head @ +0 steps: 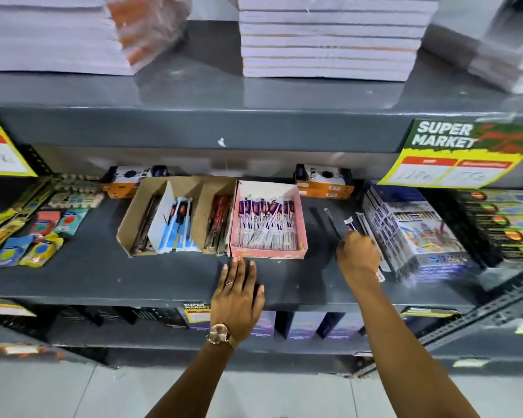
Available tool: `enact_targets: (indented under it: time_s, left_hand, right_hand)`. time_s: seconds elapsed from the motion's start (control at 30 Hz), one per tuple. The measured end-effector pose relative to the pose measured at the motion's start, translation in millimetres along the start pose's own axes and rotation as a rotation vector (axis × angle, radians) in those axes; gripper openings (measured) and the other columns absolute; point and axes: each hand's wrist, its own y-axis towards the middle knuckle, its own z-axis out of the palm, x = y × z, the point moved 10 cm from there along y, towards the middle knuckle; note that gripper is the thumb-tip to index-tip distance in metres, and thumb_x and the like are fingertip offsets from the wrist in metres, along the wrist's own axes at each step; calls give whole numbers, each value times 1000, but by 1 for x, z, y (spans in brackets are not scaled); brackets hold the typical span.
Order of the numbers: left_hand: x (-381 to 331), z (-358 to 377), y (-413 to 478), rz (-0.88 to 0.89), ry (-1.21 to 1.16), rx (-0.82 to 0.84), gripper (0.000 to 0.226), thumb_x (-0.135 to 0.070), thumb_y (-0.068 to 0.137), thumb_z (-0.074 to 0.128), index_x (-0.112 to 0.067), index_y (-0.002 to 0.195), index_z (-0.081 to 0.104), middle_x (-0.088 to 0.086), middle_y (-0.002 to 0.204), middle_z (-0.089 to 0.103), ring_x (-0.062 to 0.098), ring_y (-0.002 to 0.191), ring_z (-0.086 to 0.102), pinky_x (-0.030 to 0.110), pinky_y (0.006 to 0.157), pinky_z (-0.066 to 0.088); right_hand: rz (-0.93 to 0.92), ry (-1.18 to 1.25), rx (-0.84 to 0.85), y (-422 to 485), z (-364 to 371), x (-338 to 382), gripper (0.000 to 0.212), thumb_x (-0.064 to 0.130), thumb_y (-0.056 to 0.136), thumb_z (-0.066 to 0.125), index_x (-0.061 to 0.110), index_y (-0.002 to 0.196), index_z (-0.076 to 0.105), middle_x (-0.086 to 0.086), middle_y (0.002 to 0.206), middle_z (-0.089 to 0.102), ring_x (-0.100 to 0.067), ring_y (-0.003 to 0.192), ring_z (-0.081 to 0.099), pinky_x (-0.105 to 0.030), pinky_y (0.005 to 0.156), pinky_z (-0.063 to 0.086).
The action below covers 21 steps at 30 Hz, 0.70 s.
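Right hand (358, 253) is gripping a thin pen packet (351, 222), with the fingers curled around it. The packet's blue and white top is sticking out on the far side of the knuckles, and its other end is showing near the wrist. The hand is working at the right part of the grey shelf (103, 276), between the pink box (267, 254) and the leaning boxed colour sets (411, 230). Left hand (239, 292) is lying flat and relaxed on the shelf, holding nothing, with its fingertips just beside the near wall of the pink box. This box is carrying many packets of the same look, so I am judging that the held packet is going there. A dark pen (331, 220) is lying just left of the right hand; whether the fingers are touching it, I cannot tell. If the hand is swinging left too low, it may be knocking this pen toward the near edge. The grip is covering only the middle of the packet, so a quick move may be letting it slide out.
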Motion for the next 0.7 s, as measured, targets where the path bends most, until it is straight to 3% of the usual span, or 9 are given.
enact_targets:
  time_s: [0.1,0.17,0.23,0.3,0.43,0.53,0.6,0.7]
  left_hand:
    - [2,-5,1,-33,-71,9,54,-41,92,36,-7,130,54,17,138,50,31,132,42,38,114,16]
    - [9,-10,1,-106,-218,5,54,-44,91,36,-11,128,57,12,138,51,26,133,42,34,115,20]
    - [16,-16,1,-206,-492,17,53,-47,91,36,-16,125,60,6,134,57,20,130,46,32,112,29]
    - [18,-31,-1,-270,-790,-46,43,-42,91,42,-18,118,65,0,118,68,12,113,60,31,100,45]
    - [22,-43,4,-555,-1387,-34,23,-25,97,51,-14,109,68,0,95,75,18,92,70,26,78,56]
    - [31,-43,9,-780,-1541,65,29,-28,95,51,-5,101,68,9,89,75,24,82,71,31,73,58]
    - [36,-48,10,-797,-1596,130,36,-32,94,53,-2,104,67,17,97,73,31,89,71,37,80,57]
    - [49,-53,6,-789,-1590,154,33,-27,93,56,0,108,67,19,100,72,32,91,70,38,79,57]
  right_hand:
    - [15,347,-16,0,-1,-5,27,17,92,49,-2,103,65,-27,99,68,-41,96,64,-46,84,50]
    - [32,745,100,-7,6,0,19,13,92,45,7,90,63,-15,75,63,-29,68,60,-40,64,52]
    - [61,1039,258,-28,14,12,22,10,98,42,13,83,59,-3,60,46,-15,49,41,-23,40,37]
    - [32,1177,434,-59,16,32,21,15,99,44,10,85,59,-1,58,41,-9,43,34,-14,33,27]
    - [-5,1290,746,-119,34,69,24,18,99,44,9,90,65,-2,56,57,-6,36,43,-15,33,33]
    - [-29,1228,842,-149,52,87,20,16,99,44,6,95,60,-2,59,71,-8,42,57,-16,40,46]
    - [-6,1177,871,-161,64,93,14,15,98,47,8,94,59,-1,63,75,-8,46,62,-19,45,53]
    - [25,1158,916,-175,73,97,14,13,95,54,12,82,61,-3,71,73,-15,55,64,-30,56,59]
